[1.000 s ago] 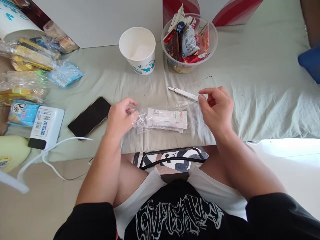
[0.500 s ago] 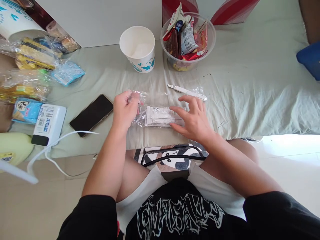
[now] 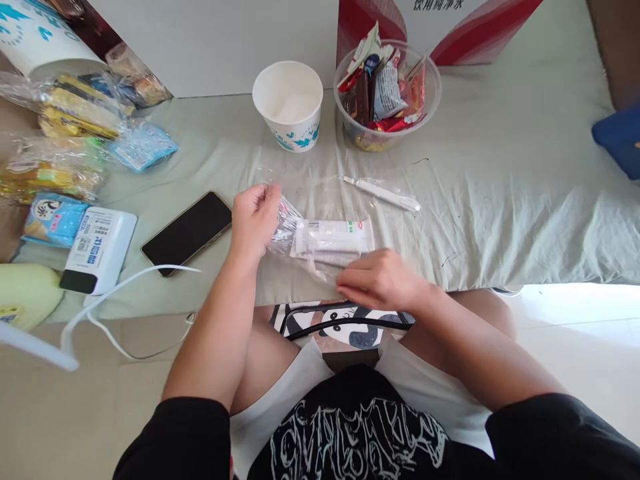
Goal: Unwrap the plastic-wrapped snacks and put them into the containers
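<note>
My left hand (image 3: 256, 217) is closed round the gathered end of a clear plastic bag (image 3: 285, 237). Inside or under that film lies a white packet (image 3: 334, 239) with red and green marks; which of the two, I cannot tell. My right hand (image 3: 381, 279) is closed just below the packet's right end, its fingers pinched on the bag's lower edge. Beyond the packet rests a white-handled craft knife (image 3: 383, 193), apart from both hands.
At the back stand a paper cup (image 3: 290, 110) and a clear tub (image 3: 389, 130) of wrapped snacks. To the left are a phone (image 3: 187, 230), a white device (image 3: 100, 250) with a cable and several bagged snacks (image 3: 75, 113). The cloth-covered surface (image 3: 510, 220) ends before my knees.
My right hand has moved down towards me from above the packet, and its spread fingers have closed. The packet now shows its red and green marks. My left hand keeps hold of the bag.
</note>
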The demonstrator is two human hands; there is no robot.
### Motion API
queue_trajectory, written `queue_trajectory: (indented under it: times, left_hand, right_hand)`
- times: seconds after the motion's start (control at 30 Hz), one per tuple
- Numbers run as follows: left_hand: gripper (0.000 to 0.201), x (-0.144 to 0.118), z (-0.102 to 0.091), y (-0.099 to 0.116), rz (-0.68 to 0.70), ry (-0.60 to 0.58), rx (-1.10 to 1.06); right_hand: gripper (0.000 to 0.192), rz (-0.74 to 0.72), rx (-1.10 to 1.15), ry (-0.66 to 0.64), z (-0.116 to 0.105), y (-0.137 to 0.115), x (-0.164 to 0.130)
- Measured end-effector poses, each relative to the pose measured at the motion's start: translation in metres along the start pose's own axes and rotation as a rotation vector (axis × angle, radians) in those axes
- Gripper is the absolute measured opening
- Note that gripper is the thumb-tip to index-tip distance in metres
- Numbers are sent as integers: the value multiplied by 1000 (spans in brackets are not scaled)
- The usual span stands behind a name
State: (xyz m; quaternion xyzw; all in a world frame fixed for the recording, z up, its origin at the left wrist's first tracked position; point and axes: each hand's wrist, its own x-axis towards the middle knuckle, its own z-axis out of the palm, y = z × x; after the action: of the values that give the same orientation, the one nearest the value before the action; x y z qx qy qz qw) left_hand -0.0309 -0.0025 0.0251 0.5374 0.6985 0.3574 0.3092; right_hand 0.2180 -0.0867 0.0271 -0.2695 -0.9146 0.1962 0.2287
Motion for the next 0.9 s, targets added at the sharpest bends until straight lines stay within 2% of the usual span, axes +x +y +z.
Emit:
queue_trajectory:
  times: [0.07, 0.13, 0.2, 0.27, 0.4, 0.5, 0.6, 0.7, 0.8, 0.9]
  left_hand:
    - [39, 0, -1, 4, 16, -34, -10]
    - [37, 0, -3, 9, 41, -89, 4]
    - [34, -2, -7, 16, 56, -144, 110]
    - [33, -6, -13, 21, 52, -183, 253]
    - [42, -13, -25, 26, 20, -292, 446]
    - [49, -17, -30, 22, -28, -478, 466]
    - [38, -18, -32, 18, -71, -629, 307]
    - [26, -18, -32, 16, -130, -721, 19]
    - [39, -17, -34, 18, -190, -796, -270]
    - [56, -15, -37, 19, -188, -820, -441]
  right_hand:
    - [35, 26, 90, -28, 5, 4, 2]
    - [33, 105, 52, 100, 8, 8, 6]
    - [28, 178, -72, 252, 9, 11, 12]
    - [23, 235, -159, 303, 8, 14, 16]
    - [21, 285, -163, 185, 7, 16, 18]
    - [35, 328, -163, 104, 7, 14, 15]
    - [49, 371, -164, 61, 10, 9, 15]
    - [56, 401, -170, 52, 12, 5, 16]
    - [60, 417, -138, 111, 14, 6, 15]
    - [58, 378, -79, 201, 13, 9, 13]
